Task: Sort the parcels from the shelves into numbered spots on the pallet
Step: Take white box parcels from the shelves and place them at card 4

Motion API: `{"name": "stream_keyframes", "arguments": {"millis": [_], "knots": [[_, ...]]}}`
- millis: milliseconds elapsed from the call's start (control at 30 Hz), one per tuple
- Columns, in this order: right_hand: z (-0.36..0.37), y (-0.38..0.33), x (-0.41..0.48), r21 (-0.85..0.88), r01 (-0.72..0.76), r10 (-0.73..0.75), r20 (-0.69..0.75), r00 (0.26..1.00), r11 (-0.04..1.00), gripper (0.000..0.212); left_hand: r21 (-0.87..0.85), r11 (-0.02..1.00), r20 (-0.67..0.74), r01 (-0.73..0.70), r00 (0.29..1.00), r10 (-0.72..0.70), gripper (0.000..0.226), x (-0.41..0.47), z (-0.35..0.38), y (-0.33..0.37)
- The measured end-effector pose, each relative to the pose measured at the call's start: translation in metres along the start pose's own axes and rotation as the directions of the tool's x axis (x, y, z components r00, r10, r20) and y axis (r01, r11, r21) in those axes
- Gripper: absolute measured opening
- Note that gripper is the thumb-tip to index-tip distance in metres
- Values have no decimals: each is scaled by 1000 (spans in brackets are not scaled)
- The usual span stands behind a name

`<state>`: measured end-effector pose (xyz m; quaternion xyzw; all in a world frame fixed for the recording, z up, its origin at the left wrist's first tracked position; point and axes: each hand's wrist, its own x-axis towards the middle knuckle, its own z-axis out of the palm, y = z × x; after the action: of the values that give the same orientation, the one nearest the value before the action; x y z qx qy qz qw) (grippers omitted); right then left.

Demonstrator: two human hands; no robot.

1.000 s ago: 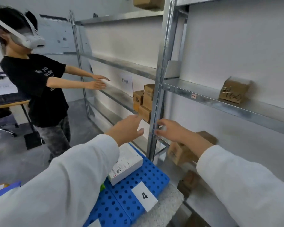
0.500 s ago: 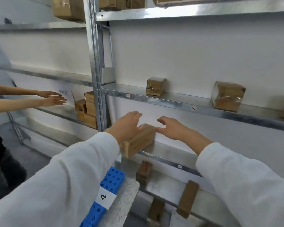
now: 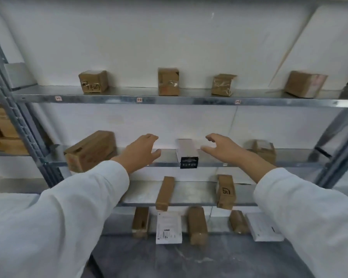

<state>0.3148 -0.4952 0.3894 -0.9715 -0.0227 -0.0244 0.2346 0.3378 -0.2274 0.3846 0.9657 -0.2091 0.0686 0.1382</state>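
A small white parcel with a black front end (image 3: 187, 152) lies on the middle metal shelf (image 3: 169, 164), straight ahead. My left hand (image 3: 142, 152) hovers just left of it with fingers spread and holds nothing. My right hand (image 3: 219, 147) hovers just right of it, fingers loosely spread, also holding nothing. Neither hand touches the parcel. A large brown carton (image 3: 90, 150) sits on the same shelf to the left, and a smaller brown box (image 3: 264, 150) to the right, partly behind my right wrist. The pallet is out of view.
The upper shelf (image 3: 189, 100) carries several brown boxes, one with handwriting (image 3: 93, 81). Lower shelves hold long brown parcels (image 3: 165, 192) and a box marked SF (image 3: 225, 191). White flat parcels (image 3: 168, 227) lie at the bottom. A grey upright (image 3: 18, 125) stands at left.
My view has swung right along the shelving; the other person and the blue pallet have left the frame. Both hands now flank the white parcel instead of the brown carton.
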Motion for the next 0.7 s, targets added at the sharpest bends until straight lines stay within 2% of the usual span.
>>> {"name": "stream_keyframes", "arguments": {"millis": [333, 700], "knots": [[-32, 125, -128, 53, -227, 229, -31, 973, 972, 65, -38, 983, 77, -178, 981, 181, 45, -14, 63, 141], [-39, 208, -181, 121, -397, 406, -52, 913, 910, 62, -94, 947, 181, -308, 930, 321, 52, 10, 117, 234]]}}
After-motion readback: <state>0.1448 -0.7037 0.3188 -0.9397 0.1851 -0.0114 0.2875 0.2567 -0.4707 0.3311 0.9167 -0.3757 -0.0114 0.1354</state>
